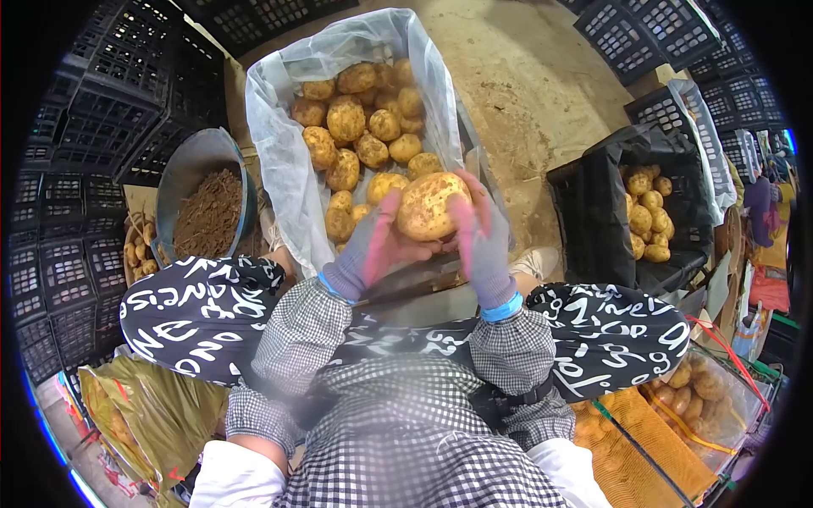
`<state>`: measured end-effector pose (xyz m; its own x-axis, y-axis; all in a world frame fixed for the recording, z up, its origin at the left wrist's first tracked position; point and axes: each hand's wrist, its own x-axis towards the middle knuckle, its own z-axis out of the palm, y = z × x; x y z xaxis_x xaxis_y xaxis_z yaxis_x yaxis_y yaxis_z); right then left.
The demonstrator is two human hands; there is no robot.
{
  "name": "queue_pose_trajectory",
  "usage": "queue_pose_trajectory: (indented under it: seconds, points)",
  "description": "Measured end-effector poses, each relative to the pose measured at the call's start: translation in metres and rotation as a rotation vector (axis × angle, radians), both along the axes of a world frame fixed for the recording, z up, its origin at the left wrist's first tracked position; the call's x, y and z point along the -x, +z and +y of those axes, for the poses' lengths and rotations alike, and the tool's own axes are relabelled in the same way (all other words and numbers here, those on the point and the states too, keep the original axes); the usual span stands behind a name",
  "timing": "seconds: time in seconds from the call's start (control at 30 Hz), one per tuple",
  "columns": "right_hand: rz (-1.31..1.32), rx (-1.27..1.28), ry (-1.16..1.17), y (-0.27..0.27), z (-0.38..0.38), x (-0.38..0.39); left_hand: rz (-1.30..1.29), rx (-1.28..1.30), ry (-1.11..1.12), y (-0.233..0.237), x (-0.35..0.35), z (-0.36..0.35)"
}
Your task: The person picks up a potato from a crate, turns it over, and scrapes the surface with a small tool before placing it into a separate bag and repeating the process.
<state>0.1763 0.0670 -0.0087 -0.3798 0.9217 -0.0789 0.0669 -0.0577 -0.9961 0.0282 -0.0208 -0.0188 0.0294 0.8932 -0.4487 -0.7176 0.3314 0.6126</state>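
Note:
A large, dirt-specked potato (428, 207) is held between my two gloved hands, over the near end of a crate lined with white plastic (284, 173). My left hand (385, 245) grips it from the left and below, fingers curled against its skin. On the other side my right hand (484, 233) closes round it, thumb and fingers pressed to the surface. Both gloves are grey with pink fingers. Beneath and beyond lie several loose potatoes (345, 118) of mixed sizes in the crate, some hidden by my hands.
To the left stands a bucket (247, 199) with brown soil (207, 212). At right is a black-lined crate (593, 190) of smaller potatoes (650, 216). Stacked black crates (118, 93) line the left side. An orange mesh sack (652, 449) lies near my right knee.

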Motion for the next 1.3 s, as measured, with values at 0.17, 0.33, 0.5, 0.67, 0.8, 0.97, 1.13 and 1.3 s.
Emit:
queue_pose_trajectory:
  seconds: [0.17, 0.33, 0.5, 0.67, 0.8, 0.97, 1.13, 1.3]
  points:
    - [-0.014, 0.034, 0.064, -0.011, 0.008, -0.011, -0.076, -0.018, -0.042, -0.017, 0.0, -0.005]
    - [0.054, 0.219, 0.09, -0.001, 0.004, -0.006, -0.198, 0.018, -0.011, -0.016, 0.004, -0.005]
    - [0.123, 0.092, 0.026, 0.001, 0.001, 0.003, -0.381, -0.101, 0.147, 0.004, -0.009, 0.0]
    - [-0.109, 0.05, -0.053, 0.035, -0.01, 0.012, -0.021, -0.11, 0.418, 0.034, 0.015, -0.032]
    - [0.044, 0.011, 0.177, 0.017, -0.008, 0.026, 0.351, -0.357, 0.764, 0.134, 0.079, -0.135]
    - [0.04, 0.085, 0.232, 0.015, -0.011, 0.04, 1.277, -0.184, 1.39, 0.264, 0.119, -0.302]
    - [0.038, 0.096, 0.263, 0.013, -0.01, 0.044, 2.351, 0.968, 0.953, 0.265, 0.17, -0.48]
    - [0.016, 0.092, 0.214, 0.02, -0.013, 0.034, 2.09, 1.324, 0.374, 0.211, 0.164, -0.524]
